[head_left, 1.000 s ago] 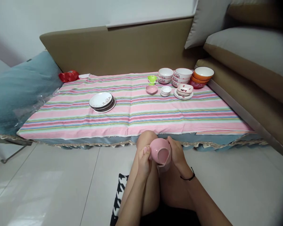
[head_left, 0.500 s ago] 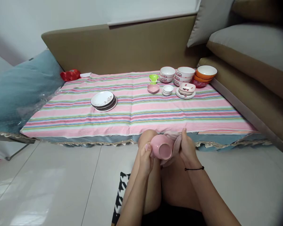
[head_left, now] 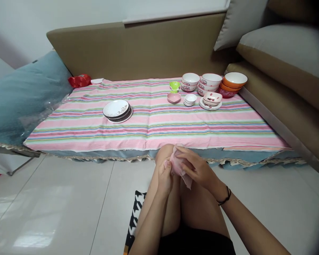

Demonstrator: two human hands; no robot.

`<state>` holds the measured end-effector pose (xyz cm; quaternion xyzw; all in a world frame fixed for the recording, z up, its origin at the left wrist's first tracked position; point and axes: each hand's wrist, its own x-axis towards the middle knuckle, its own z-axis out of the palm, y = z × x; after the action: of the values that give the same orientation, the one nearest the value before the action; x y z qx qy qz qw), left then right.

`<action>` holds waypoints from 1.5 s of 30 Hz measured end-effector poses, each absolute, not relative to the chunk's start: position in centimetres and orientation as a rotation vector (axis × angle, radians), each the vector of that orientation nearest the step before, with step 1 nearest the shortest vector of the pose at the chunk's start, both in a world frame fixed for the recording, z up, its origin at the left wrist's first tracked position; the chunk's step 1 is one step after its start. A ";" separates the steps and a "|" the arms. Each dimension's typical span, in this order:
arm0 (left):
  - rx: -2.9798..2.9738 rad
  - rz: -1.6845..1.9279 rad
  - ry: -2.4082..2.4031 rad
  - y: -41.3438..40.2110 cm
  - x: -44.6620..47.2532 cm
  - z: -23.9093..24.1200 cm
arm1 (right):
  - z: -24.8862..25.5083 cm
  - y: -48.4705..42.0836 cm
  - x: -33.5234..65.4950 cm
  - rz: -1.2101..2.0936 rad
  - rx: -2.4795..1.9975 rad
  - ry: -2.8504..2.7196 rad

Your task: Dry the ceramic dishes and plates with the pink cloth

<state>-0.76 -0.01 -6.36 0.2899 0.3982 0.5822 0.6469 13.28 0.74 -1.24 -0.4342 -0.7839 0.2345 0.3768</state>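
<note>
Above my knees, my left hand (head_left: 164, 180) grips a small pink bowl from its left side, thumb on top. A thin pale pink cloth (head_left: 186, 180) lies over the bowl and hides most of it. My right hand (head_left: 200, 171), with a dark cord at the wrist, presses the cloth onto the bowl with curved fingers. Beyond my hands, on the striped cloth (head_left: 138, 136), stand a pink heart-shaped dish (head_left: 173, 98), a green bowl (head_left: 174, 86) and a stack of small white dishes (head_left: 189, 100).
A stack of plates (head_left: 116, 109) stands left of centre. White bowls (head_left: 190, 81), orange bowls (head_left: 234, 80) and a square dish on plates (head_left: 212, 98) are at the back right. A red bag (head_left: 79, 80) lies far left. Cushions (head_left: 284, 49) rise on the right.
My right hand has moved left with the cloth, from beside the bowl to over it. The bowl's base, visible before, is now covered. My left hand keeps its hold.
</note>
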 end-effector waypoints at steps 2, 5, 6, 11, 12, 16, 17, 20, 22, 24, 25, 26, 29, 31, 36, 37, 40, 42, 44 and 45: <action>0.637 1.301 0.882 -0.1 -0.8 -6.7 | -2.0 0.5 13.6 0.439 -1.205 -1.974; 0.633 1.315 0.891 -0.2 -0.7 -7.1 | -2.5 -0.3 13.5 0.315 -1.214 -1.912; 0.650 1.328 0.891 -0.2 -0.6 -7.2 | -2.5 -0.5 13.4 0.326 -1.203 -1.882; 0.777 1.356 0.891 -0.1 -0.6 -7.2 | -1.7 -0.4 13.4 0.489 -1.372 -1.578; 0.789 1.352 0.900 0.0 -0.7 -7.0 | -1.5 -0.3 13.6 0.547 -1.380 -1.560; 0.837 1.321 0.968 0.0 -0.8 -5.5 | -1.6 0.5 14.9 0.812 -1.408 -1.514; 0.849 1.312 0.978 0.0 -0.8 -5.1 | -1.8 0.7 15.3 0.866 -1.414 -1.498; 0.874 1.274 0.941 -0.1 -0.5 -4.4 | -2.3 1.1 16.0 0.974 -1.405 -1.480; 0.892 1.249 0.922 -0.2 -0.4 -4.5 | -2.5 1.3 16.1 1.025 -1.395 -1.469; 0.892 1.252 0.934 -0.2 -0.5 -5.0 | -2.4 1.4 16.1 1.061 -1.409 -1.439; 0.886 1.267 0.941 -0.2 -0.6 -5.4 | -2.2 1.5 16.1 1.075 -1.422 -1.420; 0.878 1.285 0.944 -0.2 -0.7 -5.8 | -2.1 1.5 16.1 1.094 -1.437 -1.404; 0.861 1.323 0.952 -0.1 -1.1 -6.7 | -1.7 1.6 16.1 1.171 -1.465 -1.368; 0.866 1.323 0.958 0.0 -1.2 -7.0 | -1.6 1.6 16.1 1.210 -1.462 -1.348; 0.825 1.331 0.934 0.2 -0.9 -7.1 | -1.7 1.4 15.9 1.114 -1.449 -1.404; 0.823 1.334 0.932 0.2 -0.9 -7.0 | -1.7 1.3 15.8 1.045 -1.448 -1.431; 0.850 1.325 0.923 0.3 -0.8 -6.6 | -1.4 1.1 15.5 0.867 -1.433 -1.547; 0.856 1.304 0.930 0.2 -0.8 -6.3 | -1.1 1.2 15.5 0.874 -1.407 -1.637; 0.851 1.287 0.944 0.2 -0.8 -6.0 | -0.7 1.4 15.7 0.987 -1.370 -1.683; 0.850 1.288 0.946 0.2 -0.8 -5.9 | -0.5 1.6 15.9 1.061 -1.356 -1.675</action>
<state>-0.82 0.23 -5.85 0.3695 0.4110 0.5596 0.6176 15.90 1.61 -0.54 -0.5264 -0.6502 0.4120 0.3611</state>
